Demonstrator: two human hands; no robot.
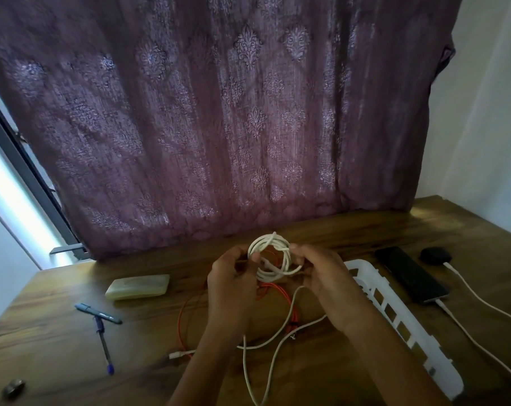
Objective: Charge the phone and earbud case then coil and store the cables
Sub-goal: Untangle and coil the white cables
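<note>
Head view. Both hands are raised over the worktop [58, 347], just left of the white slotted basket [394, 315]. Between them is the white cable coil [273, 256]. The left hand [230, 276] pinches its left side and the right hand [321, 273] is curled round its right side, so each grip is clenched on the coil. The coil's loose tail [245, 370] hangs to the worktop and runs towards the near edge.

Recommendation: the step in hand appears to be winding. Draw the tail in with loops matching those already made, and let the cable turn freely so it does not kink. Lift it clear of the orange cable [186, 312] sprawled beneath the hands, which could snag. Wrap the last length round the bundle before it goes to the basket.

Count:
- White cables: three, the one being coiled and two charging leads [482, 344].
- Orange cable: one, uncoiled.
- Phone [409, 273]: one, just right of the basket, lead attached.
- Earbud case [434, 255]: one, right of the phone, lead attached.
- Basket: one.
- Pens [97, 309]: two, crossed, far left of the basket.
- Pale block [138, 286]: one.
</note>
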